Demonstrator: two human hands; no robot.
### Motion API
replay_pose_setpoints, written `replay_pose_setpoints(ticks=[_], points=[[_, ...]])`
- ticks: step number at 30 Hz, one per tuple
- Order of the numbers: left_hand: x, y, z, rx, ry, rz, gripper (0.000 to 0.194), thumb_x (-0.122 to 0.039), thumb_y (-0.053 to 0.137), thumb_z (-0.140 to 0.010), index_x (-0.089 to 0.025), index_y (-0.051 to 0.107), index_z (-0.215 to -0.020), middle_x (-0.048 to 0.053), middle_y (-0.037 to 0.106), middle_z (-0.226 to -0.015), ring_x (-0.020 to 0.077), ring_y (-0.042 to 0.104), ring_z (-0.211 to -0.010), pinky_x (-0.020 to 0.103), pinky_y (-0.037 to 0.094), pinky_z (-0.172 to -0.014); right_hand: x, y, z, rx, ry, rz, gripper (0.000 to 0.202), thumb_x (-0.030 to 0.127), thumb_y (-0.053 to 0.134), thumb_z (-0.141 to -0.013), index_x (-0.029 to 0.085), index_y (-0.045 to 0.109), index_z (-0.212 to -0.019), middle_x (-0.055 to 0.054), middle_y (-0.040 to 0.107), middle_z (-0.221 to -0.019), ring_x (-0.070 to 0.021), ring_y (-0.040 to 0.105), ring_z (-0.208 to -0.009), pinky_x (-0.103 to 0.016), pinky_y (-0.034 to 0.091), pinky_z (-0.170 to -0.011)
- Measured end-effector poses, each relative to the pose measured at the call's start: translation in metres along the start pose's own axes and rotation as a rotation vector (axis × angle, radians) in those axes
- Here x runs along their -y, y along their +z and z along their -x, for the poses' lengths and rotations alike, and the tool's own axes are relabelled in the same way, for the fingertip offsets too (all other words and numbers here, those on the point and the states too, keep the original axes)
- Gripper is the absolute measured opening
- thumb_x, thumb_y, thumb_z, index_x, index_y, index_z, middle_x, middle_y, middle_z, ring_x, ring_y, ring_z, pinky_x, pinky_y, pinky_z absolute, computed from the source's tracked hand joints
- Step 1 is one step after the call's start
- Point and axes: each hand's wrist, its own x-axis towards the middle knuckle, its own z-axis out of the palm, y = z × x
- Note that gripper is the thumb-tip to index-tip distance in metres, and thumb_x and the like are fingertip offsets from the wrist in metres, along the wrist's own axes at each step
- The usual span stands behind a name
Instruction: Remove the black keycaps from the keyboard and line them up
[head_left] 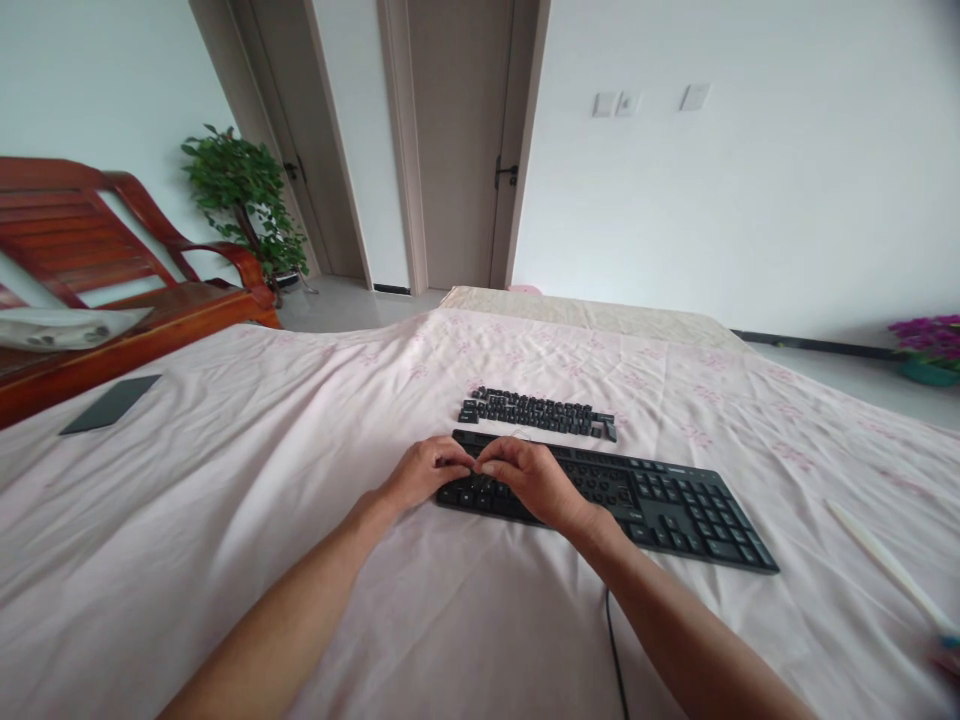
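A black keyboard (675,505) lies on a pink cloth, its middle part showing bare key sockets while the right-hand keys are in place. Above its left end, my left hand (424,472) has thumb and index finger pinched together. My right hand (536,480) meets it there, also pinching, with the fingertips of both hands nearly touching. Whatever is between the fingers is too small to make out. Just behind the keyboard, loose black keycaps (536,411) lie in rows on the cloth.
The pink cloth (337,600) has folds across it. A dark flat object (111,404) lies at the left, a white-handled tool (889,565) at the right. A black cable (615,640) runs toward me. Beyond are a wooden bench (142,340) and a plant (240,185).
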Motion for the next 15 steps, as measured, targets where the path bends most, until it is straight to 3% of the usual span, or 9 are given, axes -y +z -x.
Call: replay_pose_setpoints(ticks=[9,15], points=[[0.002,0.005,-0.001,0.075,0.078,-0.190,0.012,-0.035,0.070,-0.074,-0.025,0.072,-0.080,-0.001,0.064,-0.084,0.0166,0.055,-0.085,0.024,0.040,-0.075,0.005,0.010,-0.014,0.085,-0.050,0.144,0.022,0.032,0.050,-0.090,0.018,0.067,-0.086,0.001,0.066,-0.074,-0.0116,0.059,-0.066,-0.021,0.042,-0.064],[0.006,0.011,0.001,0.035,0.107,-0.262,0.018,-0.036,0.069,-0.076,-0.020,0.066,-0.067,-0.001,0.061,-0.071,0.0160,0.051,-0.075,0.026,0.037,-0.071,0.000,0.016,-0.016,0.129,-0.199,0.312,0.022,0.031,0.045,-0.094,0.018,0.061,-0.087,-0.002,0.066,-0.079,-0.0132,0.060,-0.072,-0.023,0.043,-0.070]])
